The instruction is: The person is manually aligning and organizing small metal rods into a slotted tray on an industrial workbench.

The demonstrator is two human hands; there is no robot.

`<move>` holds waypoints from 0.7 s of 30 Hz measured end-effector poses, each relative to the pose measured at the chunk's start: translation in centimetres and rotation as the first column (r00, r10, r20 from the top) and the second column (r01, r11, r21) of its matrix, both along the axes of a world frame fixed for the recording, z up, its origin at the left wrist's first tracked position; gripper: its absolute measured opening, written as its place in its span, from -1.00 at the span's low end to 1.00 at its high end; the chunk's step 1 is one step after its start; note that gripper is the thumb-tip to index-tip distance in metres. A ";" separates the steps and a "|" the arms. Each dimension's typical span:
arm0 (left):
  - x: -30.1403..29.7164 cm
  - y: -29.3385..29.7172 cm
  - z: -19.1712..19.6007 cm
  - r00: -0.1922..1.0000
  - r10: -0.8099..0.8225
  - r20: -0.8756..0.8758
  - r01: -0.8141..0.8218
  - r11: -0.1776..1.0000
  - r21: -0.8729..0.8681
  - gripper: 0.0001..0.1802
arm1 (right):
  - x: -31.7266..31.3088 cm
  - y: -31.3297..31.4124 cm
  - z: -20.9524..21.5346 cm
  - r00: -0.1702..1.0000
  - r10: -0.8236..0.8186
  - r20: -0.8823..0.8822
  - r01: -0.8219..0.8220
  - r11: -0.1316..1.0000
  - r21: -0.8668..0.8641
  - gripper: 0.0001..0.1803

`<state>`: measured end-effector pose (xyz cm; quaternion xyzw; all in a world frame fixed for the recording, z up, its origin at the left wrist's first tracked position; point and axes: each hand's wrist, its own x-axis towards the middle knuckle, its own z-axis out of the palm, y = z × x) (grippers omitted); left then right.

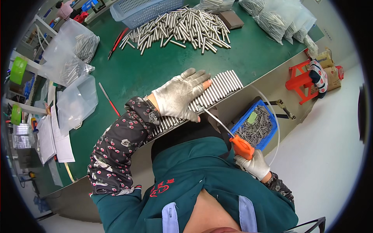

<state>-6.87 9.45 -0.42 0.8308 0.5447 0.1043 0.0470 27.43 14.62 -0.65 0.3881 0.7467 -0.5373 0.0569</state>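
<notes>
Side by side along the table's near edge lies a row of short metal pins [227,83]. My left hand [176,95], in a soiled white glove with bare fingertips showing, rests flat across the row, its fingers stretched out. My right hand [256,165], also gloved, is wrapped round the orange handle of an air blow gun [241,146]. The gun's thin bent metal nozzle points up and left, its tip close to the pins beside my left thumb. A thin white hose [278,132] curves up to the right of the gun.
On the green table [128,70] are a heap of loose pins [182,29], a blue basket [120,11], red-handled pliers [115,44], a thin red-handled tool [110,101] and bags of pins [83,46]. A blue crate [275,130] of pins and a red stool [297,85] stand right.
</notes>
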 end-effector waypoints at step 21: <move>-1.5 -7.2 0.4 0.996 0.033 0.078 -0.034 0.999 0.022 0.19 | -1.0 0.2 -0.6 0.969 0.188 -0.159 -0.183 0.982 0.043 -0.59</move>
